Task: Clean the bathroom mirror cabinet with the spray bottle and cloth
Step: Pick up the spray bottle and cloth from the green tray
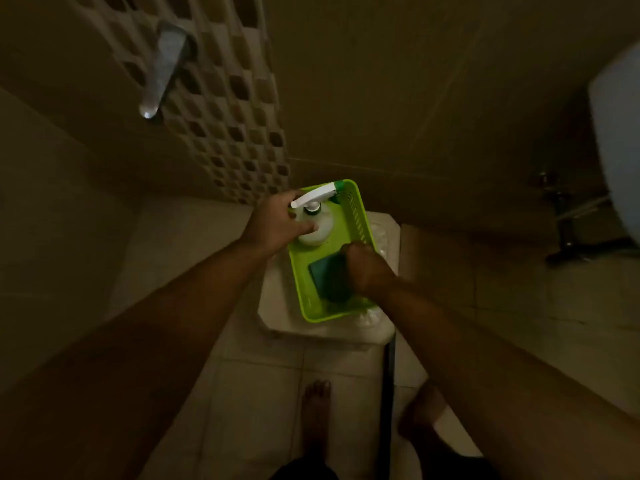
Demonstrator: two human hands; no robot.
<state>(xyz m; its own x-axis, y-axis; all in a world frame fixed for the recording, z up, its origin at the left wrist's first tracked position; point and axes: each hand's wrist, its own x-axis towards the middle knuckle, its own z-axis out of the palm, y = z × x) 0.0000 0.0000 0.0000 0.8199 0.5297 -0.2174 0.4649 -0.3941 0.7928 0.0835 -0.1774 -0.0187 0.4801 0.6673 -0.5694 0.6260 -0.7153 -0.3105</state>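
Note:
A white spray bottle point(317, 221) with a white trigger head and green nozzle stands in the far end of a lime-green plastic basket point(360, 216). My left hand point(277, 223) grips the bottle round its neck and shoulder. A dark green folded cloth point(329, 275) lies in the near end of the basket. My right hand point(367, 268) has its fingers curled onto the cloth's right edge. The mirror cabinet is out of view.
The basket sits on a white stool or stand point(277, 306) on the tiled floor. A chrome handle point(162, 67) juts from the mosaic wall at upper left. A white basin point(620, 133) with pipes below is at right. My bare feet point(317, 417) stand below.

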